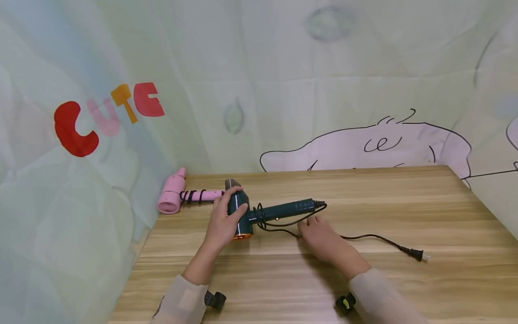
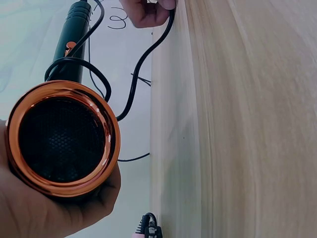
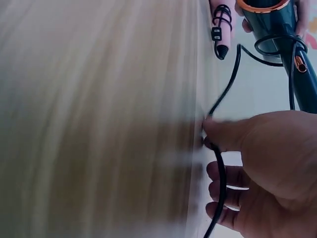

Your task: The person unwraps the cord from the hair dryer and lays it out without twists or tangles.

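Observation:
A dark green hair dryer (image 1: 283, 210) with a copper rear ring (image 2: 64, 186) is held up by my left hand (image 1: 224, 220), whose fingers and thumb wrap its barrel. Its handle points right. The black cord (image 1: 368, 236) loops loosely round the handle near the barrel, then runs right over the table to a two-pin plug (image 1: 417, 254). Below the handle's end, my right hand (image 1: 321, 238) pinches the cord between thumb and forefinger, as the right wrist view shows; its other fingers lie loosely curled beside the cord.
A pink hair dryer (image 1: 171, 193) with its cord wound round the handle lies at the table's back left corner, partly behind my left hand. The wooden table (image 1: 453, 211) meets a printed cloth backdrop (image 1: 202, 90) at the back and left.

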The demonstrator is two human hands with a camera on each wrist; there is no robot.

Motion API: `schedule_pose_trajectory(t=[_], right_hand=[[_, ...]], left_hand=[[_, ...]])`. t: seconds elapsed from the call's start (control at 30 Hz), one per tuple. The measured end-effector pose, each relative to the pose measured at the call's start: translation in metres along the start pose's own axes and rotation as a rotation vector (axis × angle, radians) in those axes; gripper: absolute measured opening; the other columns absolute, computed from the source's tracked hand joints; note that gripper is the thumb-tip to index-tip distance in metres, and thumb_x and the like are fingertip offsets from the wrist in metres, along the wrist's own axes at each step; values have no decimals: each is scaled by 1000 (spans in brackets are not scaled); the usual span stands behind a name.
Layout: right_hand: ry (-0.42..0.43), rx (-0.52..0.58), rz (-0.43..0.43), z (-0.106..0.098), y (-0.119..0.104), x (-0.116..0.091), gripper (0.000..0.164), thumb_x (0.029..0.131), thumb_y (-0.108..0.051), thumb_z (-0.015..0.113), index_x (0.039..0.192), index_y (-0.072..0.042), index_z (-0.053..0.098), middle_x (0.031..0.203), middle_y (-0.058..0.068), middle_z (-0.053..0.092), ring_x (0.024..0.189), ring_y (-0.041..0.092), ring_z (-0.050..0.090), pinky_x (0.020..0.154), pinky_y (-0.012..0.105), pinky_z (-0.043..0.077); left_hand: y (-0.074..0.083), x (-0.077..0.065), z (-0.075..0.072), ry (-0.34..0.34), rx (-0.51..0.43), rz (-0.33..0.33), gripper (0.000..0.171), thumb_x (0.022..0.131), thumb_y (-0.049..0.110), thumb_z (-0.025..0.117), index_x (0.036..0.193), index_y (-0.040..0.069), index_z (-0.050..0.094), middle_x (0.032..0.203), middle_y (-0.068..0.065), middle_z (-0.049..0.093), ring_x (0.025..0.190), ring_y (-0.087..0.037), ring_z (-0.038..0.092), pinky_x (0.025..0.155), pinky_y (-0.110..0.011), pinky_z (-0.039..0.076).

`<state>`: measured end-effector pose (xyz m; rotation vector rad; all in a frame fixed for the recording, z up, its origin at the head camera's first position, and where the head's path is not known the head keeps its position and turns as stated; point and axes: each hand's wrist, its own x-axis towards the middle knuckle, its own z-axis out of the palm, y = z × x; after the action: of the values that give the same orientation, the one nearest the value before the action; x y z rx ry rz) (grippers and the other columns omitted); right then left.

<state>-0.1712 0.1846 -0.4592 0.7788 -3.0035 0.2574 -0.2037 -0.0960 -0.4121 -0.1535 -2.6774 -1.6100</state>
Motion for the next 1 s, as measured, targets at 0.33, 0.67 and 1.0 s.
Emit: schedule_pose_trajectory(t=[0.33,0.67,1.0], right_hand=[[-19,9,21,-1,0,4,15,98,7,52,111,5,60,107,21,65,99,37,65,84,52,54],[21,50,143,7,-3,8,26,105,-27,55,102,-3,65,90,12,64,89,36,63,78,56,51],[114,-2,137,7,8,13,27,102,-30,60,93,-7,71,93,18,70,90,40,66,74,57,53]], left_hand=[[-1,2,-3,-2,-7,6,47,101,36,60,146,37,46,144,-18,36,119,-44,53,91,-57,54],[-4,2,-5,-2,19,-7,48,101,40,59,147,41,44,147,-16,35,121,-44,52,92,-60,53],[-7,1,-7,-20,4,9,47,102,36,59,146,39,45,146,-18,36,119,-45,52,91,-59,53]])
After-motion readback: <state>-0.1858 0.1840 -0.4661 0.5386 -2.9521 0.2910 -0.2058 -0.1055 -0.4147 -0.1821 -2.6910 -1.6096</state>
